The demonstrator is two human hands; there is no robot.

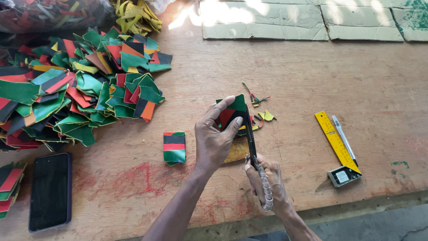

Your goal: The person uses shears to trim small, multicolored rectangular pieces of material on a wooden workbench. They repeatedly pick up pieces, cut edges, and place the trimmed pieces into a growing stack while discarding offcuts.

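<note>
Holding a small patch [232, 111] of green, red and black leather-like material, pinched between thumb and curled fingers of the left hand [214, 138], just above the wooden table [312, 80]. Gripping shears [252, 138] with the right hand [267, 183], fingers closed round the wrapped handle loop, dark blades pointing up along the patch's right edge and touching it. Showing stitched panels: a green top corner, a red wedge below, black toward the blades. Lying just right of the patch, tiny yellow, green and red trimmings [261, 109]. Resting left of the patch, a finished striped piece [174, 147], green, black and red. Spreading farther left of the patch, a big heap of similar coloured offcuts [76, 89]. Sitting well right of the patch, a yellow square ruler [336, 143] with a pen [344, 137] beside it; far lower left, a dark phone [50, 191].
</note>
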